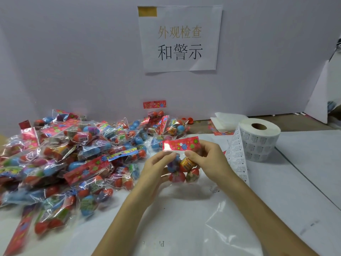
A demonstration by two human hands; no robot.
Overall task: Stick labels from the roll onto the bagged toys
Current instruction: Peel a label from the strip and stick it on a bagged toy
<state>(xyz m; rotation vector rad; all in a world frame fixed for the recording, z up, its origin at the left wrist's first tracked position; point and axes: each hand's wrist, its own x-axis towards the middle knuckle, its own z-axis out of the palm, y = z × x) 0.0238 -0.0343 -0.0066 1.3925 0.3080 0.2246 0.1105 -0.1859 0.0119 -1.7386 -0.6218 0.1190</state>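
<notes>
I hold one clear bagged toy [181,164] with a red flowered header card up above the table's middle. My left hand [156,169] grips its left side, thumb and fingers pinching just under the header. My right hand [206,160] grips the right side the same way. Small red, orange and purple toys show inside the bag. The label roll [259,139] stands to the right, and its printed strip [237,156] trails down towards my right forearm. I cannot tell whether a label is on the held bag.
A big heap of bagged toys [73,159] covers the left half of the table. One bag leans on the grey back wall [154,108]. Folded white paper [224,120] lies behind the roll. A clear plastic sheet [203,218] covers the white tabletop near me.
</notes>
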